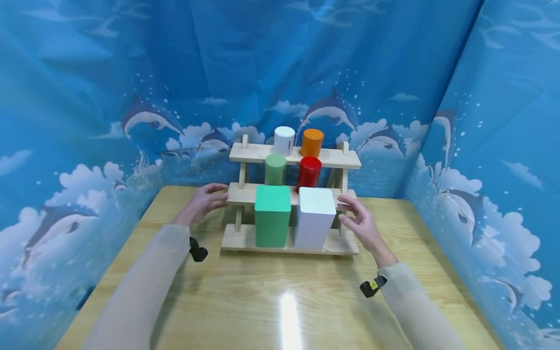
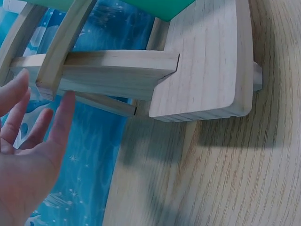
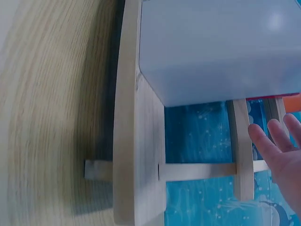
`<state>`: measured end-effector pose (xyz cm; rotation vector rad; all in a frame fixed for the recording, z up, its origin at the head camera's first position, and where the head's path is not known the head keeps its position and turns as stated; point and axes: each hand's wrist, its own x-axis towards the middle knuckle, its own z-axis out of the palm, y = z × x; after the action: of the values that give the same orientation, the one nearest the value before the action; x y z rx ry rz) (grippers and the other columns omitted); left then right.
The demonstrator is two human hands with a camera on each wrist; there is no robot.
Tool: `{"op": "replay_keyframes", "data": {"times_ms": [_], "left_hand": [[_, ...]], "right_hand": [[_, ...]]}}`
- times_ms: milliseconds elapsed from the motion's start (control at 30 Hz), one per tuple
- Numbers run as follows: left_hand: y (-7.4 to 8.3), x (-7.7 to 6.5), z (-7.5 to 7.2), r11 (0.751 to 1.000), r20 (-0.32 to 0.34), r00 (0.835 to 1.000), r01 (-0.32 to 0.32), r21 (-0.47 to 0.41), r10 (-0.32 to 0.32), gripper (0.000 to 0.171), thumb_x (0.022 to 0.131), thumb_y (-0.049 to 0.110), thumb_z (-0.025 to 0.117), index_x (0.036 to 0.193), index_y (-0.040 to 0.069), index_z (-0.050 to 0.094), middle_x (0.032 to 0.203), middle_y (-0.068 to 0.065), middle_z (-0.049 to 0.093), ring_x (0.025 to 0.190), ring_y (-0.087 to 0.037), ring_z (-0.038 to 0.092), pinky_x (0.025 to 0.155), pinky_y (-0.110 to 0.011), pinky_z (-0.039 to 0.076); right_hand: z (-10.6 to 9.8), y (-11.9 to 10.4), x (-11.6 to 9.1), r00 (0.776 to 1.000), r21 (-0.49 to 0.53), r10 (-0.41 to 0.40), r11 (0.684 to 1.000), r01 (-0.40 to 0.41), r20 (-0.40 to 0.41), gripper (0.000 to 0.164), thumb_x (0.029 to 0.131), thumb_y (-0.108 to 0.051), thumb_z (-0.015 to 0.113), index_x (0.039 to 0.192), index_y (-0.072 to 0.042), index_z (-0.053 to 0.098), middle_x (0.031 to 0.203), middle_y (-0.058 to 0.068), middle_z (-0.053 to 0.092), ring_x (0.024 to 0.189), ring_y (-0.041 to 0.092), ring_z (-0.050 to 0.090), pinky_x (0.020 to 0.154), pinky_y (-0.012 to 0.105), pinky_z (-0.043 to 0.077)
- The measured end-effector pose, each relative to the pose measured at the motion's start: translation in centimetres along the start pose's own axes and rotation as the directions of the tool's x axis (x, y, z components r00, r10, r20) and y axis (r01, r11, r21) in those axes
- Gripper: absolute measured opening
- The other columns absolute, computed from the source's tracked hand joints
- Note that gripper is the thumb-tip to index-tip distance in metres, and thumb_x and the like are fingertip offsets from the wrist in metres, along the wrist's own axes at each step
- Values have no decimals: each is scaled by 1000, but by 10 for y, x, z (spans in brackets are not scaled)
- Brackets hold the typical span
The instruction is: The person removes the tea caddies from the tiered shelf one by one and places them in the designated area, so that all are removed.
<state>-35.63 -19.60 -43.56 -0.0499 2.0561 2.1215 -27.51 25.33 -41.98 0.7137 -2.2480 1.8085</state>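
Note:
A three-tier wooden display rack stands on the table. My left hand is at the left end of its middle shelf, fingers extended and fingertips close by the board's end in the left wrist view. On the other side my right hand has its fingers spread at the right end of that shelf. Neither hand grips anything. The bottom shelf bears a green box and a white box. Behind them a light green cylinder and a red cylinder stand on the middle shelf.
Up on the top shelf are a white cylinder and an orange cylinder. The wooden table reaches forward from the rack. A blue dolphin-print curtain hangs close behind and along both sides.

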Motion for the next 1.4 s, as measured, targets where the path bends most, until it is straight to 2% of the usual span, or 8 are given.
{"op": "replay_keyframes", "data": {"times_ms": [367, 667, 900, 1000, 1067, 1200, 1267, 1400], "left_hand": [[-1, -2, -2, 998, 46, 999, 7, -67, -4, 48, 88, 4, 62, 132, -2, 43, 135, -19, 39, 91, -16, 58, 97, -43, 45], [-8, 3, -2, 998, 32, 999, -2, -70, 5, 41, 88, 6, 63, 127, 1, 50, 137, -13, 41, 101, -19, 56, 93, -37, 49], [-9, 2, -4, 996, 42, 999, -5, -89, 9, 41, 89, 6, 62, 128, -1, 50, 140, -15, 38, 98, -16, 58, 90, -32, 51], [-9, 1, -3, 996, 36, 999, -3, -90, 6, 40, 90, 6, 61, 127, -1, 50, 138, -14, 41, 96, -16, 60, 90, -33, 50], [-10, 1, -2, 996, 42, 999, -4, -93, 8, 41, 90, 5, 60, 128, -1, 50, 138, -14, 40, 96, -15, 60, 92, -34, 49], [-11, 2, -2, 993, 42, 999, -1, -115, 6, 42, 89, 5, 61, 129, -2, 49, 143, -14, 36, 96, -15, 59, 94, -36, 47], [-12, 2, -2, 993, 42, 999, -3, -118, 8, 42, 89, 6, 61, 129, -2, 49, 145, -13, 33, 97, -15, 59, 95, -37, 47], [-14, 3, -2, 992, 41, 999, -19, -125, 24, 42, 88, 7, 63, 128, -2, 50, 146, -12, 33, 101, -16, 58, 94, -36, 48]], "right_hand": [[12, -1, 7, 997, 39, -57, 998, 55, 50, 54, 86, 7, 59, 136, 2, 39, 140, 19, 38, 122, 32, 41, 93, 28, 48], [13, -4, 17, 995, 69, -39, 997, 33, 92, 54, 85, 3, 63, 135, 0, 42, 146, 13, 32, 127, 30, 37, 100, 43, 41], [17, -3, 21, 990, 178, -59, 983, 36, 127, 50, 82, 8, 64, 127, 8, 42, 146, 19, 30, 126, 25, 40, 100, 31, 42], [19, -3, 22, 993, 199, -46, 980, 24, 109, 49, 80, 7, 66, 123, 9, 43, 144, 19, 32, 121, 25, 45, 96, 30, 46], [19, -4, 21, 996, 188, -39, 982, 22, 83, 48, 79, 6, 68, 120, 9, 45, 142, 18, 35, 121, 26, 45, 97, 36, 44], [19, -3, 17, 999, 173, -18, 985, 14, 26, 45, 77, 8, 69, 116, 10, 47, 143, 17, 35, 129, 27, 36, 105, 52, 32], [18, -2, 13, 1000, 185, -13, 983, 12, 4, 44, 76, 10, 68, 114, 12, 46, 143, 18, 34, 131, 27, 34, 106, 55, 27], [18, -1, 3, 999, 204, -15, 979, 22, -36, 45, 74, 13, 67, 113, 14, 45, 141, 20, 34, 126, 25, 39, 103, 42, 35]]}}
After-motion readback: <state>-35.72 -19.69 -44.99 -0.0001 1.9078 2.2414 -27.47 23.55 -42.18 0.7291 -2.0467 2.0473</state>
